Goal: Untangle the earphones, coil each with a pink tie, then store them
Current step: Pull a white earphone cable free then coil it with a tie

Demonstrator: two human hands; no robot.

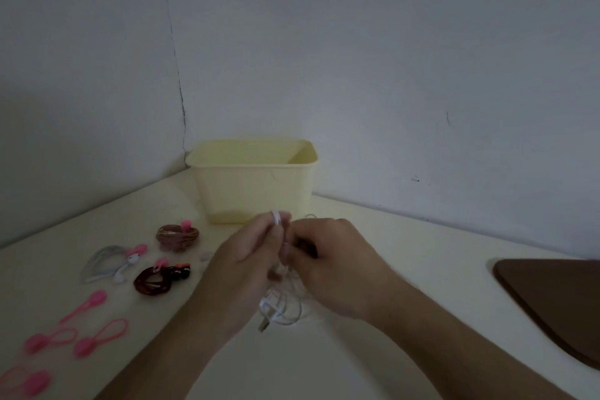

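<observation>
Both hands grip white earphones nr yellow bin.

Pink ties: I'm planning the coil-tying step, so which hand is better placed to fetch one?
Left, probably. The loose pink ties lie on the left hand's side, while the right hand also grips the white earphone cable.

I read this as a plain room in a home, dimly lit. Beyond my fingers a pale cream worktop runs into a corner of bare, grey-white painted walls, with a thin dark crack climbing the corner seam. A small yellow plastic bin stands just past my fingers against that corner. Far to the right of them lies a dark brown board with a rounded corner.
</observation>
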